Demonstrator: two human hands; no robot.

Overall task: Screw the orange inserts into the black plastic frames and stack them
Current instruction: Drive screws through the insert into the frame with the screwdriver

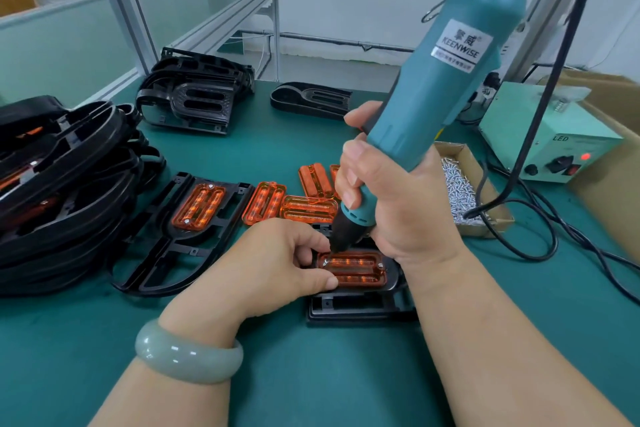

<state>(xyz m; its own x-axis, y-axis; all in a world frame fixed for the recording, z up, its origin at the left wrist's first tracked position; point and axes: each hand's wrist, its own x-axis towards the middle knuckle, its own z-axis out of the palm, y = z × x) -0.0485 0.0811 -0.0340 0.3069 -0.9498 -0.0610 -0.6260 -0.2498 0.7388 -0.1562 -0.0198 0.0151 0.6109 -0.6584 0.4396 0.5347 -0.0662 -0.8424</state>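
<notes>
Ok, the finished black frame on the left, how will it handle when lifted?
Probably light and slightly flexible: the finished frame is thin ribs around large openings. Its orange insert shows two screw heads, so it should stay in. The open loops could snag on the uneven stack.

Head camera looks down, close over the table (311, 374).

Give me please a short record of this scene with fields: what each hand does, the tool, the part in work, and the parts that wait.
Left hand: pinches the left end of the orange insert
Right hand: grips the electric screwdriver, tip at that insert's left end
Under the insert: black frame
Waiting: loose inserts; box of screws
Left side: stack of frames
</notes>
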